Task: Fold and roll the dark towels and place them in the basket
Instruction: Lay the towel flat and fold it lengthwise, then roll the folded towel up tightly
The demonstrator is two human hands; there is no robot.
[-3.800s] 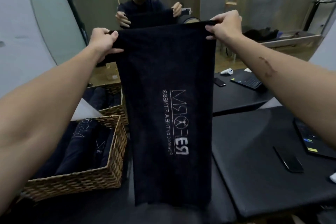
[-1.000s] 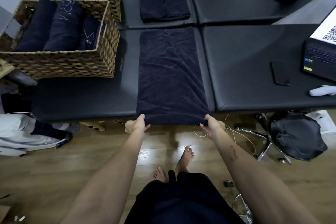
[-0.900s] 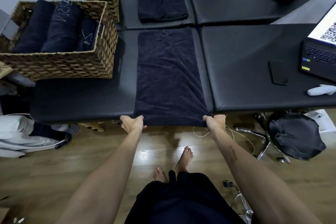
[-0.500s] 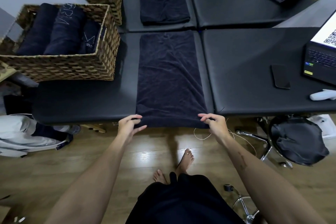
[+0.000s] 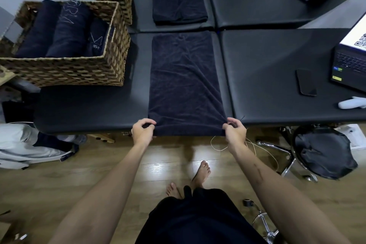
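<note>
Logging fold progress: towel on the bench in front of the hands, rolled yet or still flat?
Flat, not rolled. The towel lies spread lengthwise on the bench; the left hand and right hand pinch its near corners.

Partial pale letters on rolled towels (image 5: 67,29); QR code on laptop screen (image 5: 358,35).

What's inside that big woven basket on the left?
The basket holds three rolled dark towels lying side by side, two of them showing pale lettering. Whatever lies beneath them, and the basket's floor, is covered and cannot be seen.
</note>
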